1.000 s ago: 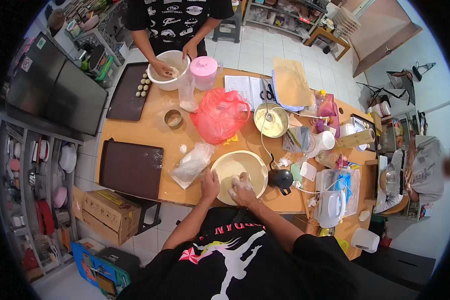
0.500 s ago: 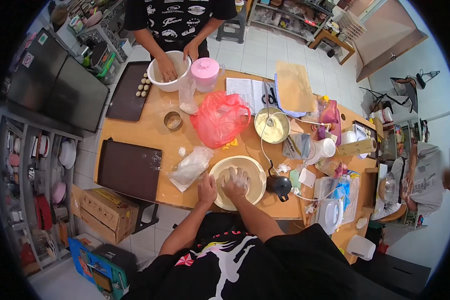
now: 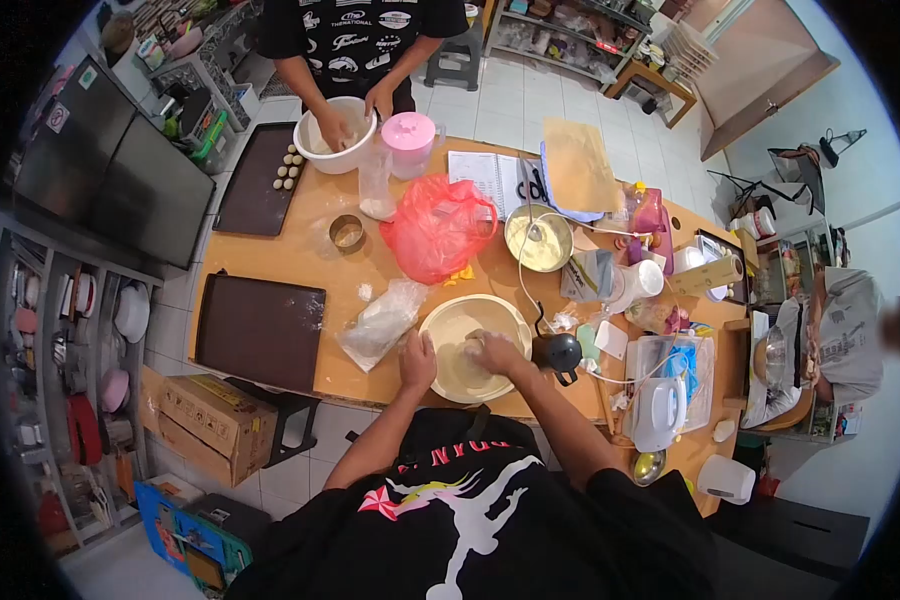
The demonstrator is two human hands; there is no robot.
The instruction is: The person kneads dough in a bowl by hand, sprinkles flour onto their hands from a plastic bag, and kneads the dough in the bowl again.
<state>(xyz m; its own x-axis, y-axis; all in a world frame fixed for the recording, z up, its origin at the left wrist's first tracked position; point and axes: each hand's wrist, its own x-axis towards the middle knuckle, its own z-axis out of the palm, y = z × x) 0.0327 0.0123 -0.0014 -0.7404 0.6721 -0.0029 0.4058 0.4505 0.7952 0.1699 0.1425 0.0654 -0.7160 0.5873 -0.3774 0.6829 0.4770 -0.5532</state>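
Observation:
The cream bowl stands at the near edge of the wooden table, with pale floury stuff inside. At its left side my left hand grips the rim. My right hand is down in the bowl, fingers curled and slightly blurred; what they hold is hidden. Left of the bowl lies a clear plastic bag with white contents. A black round device with a cable touches or nearly touches the bowl's right side. Beyond the bowl sits a red plastic bag.
Across the table, a co-worker's hand is in a white bowl. Dark trays, one at left, one with dough balls behind. Metal bowl, pink jug and metal ring stand farther back. Another person is at right.
My right hand has lifted from a spread press on the dough and shifted right in the bowl, its fingers now curled. My left hand stays at the rim. The co-worker's hand has moved slightly within the white bowl.

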